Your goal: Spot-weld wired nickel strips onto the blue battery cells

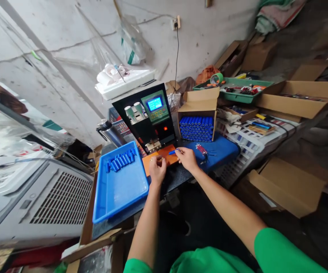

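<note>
Our right hand (186, 157) pinches a cell (172, 152) over the mat (147, 163) — we'd keep it steady; our left hand (157, 169) curls its fingers — whether pinching anything, we can't tell.

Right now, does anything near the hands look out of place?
Mildly, yes: wires lie loosely on the blue mat, ends splayed, right of the right hand. Cylinders in the tray lie in an uneven cluster at its far end, unlike the neat stack in the box.
</note>
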The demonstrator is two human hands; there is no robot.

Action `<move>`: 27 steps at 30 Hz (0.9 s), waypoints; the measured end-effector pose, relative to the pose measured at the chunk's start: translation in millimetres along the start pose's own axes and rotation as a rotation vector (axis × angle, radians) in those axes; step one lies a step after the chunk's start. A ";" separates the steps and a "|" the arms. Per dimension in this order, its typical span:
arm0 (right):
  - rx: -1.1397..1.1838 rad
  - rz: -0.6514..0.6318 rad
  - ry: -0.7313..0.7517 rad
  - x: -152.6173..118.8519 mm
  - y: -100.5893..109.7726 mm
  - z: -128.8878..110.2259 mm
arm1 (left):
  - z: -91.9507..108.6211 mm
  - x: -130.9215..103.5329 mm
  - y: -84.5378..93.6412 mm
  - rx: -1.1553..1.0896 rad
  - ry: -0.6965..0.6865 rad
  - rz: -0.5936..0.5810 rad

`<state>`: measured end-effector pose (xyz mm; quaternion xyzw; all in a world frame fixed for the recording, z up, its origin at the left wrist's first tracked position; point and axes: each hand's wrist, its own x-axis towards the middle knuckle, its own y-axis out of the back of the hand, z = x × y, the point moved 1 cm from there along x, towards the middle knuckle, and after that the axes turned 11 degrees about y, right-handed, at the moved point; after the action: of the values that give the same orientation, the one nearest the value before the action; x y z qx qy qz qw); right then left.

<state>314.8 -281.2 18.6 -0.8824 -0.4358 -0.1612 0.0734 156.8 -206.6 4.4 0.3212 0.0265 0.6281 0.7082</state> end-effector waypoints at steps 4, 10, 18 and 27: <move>-0.018 0.144 0.013 9.2 31.9 10.7 | 1.9 -0.6 0.1 0.071 -0.015 -0.005; -0.577 0.298 0.443 36.5 102.4 11.1 | 4.3 -1.0 1.4 0.103 -0.026 -0.043; -1.362 -0.054 0.290 94.7 155.0 -16.9 | 7.1 -1.2 5.1 0.124 -0.065 -0.035; -1.608 -0.240 0.083 113.4 140.0 -40.2 | 5.6 -0.2 5.5 0.125 -0.106 -0.023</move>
<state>481.4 -292.8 97.3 -0.6059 -0.2753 -0.4643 -0.5844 154.5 -209.1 11.4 0.3972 0.0320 0.5993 0.6943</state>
